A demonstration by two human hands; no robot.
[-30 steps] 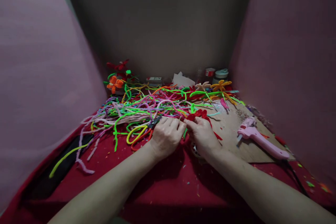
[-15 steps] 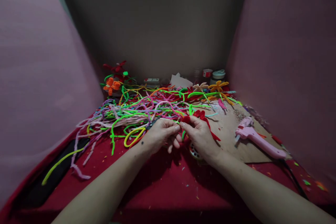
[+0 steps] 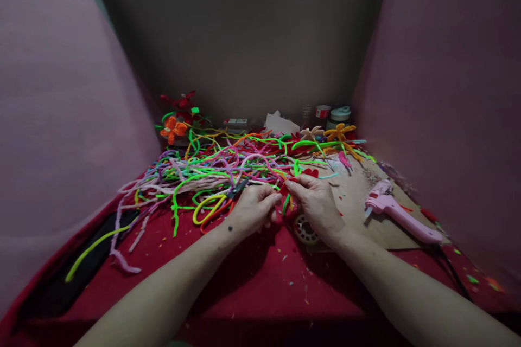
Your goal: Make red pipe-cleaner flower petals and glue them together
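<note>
My left hand [image 3: 257, 207] is closed in a pinch over the red cloth, near the table's middle; whatever its fingertips hold is hidden. Just right of it, my right hand [image 3: 315, 201] pinches a red pipe cleaner [image 3: 285, 191] between thumb and forefinger. Red fuzzy loops [image 3: 310, 173] show behind the right knuckles. Beneath that hand lies a round tape roll [image 3: 305, 229], partly covered. Scissors [image 3: 210, 209] with yellow and orange handles rest beside my left wrist.
A tangled heap of coloured pipe cleaners [image 3: 211, 173] spreads behind my hands. To the right, a pink glue gun [image 3: 401, 217] lies on a cardboard sheet [image 3: 354, 217]. Finished fuzzy flowers, such as an orange one [image 3: 173, 129], stand at the back. A dark flat object [image 3: 61, 276] is at left.
My hands have drawn slightly apart, with the left fingers curling in more. More of the tape roll and scissors shows. The red loops are now more hidden behind my right hand.
</note>
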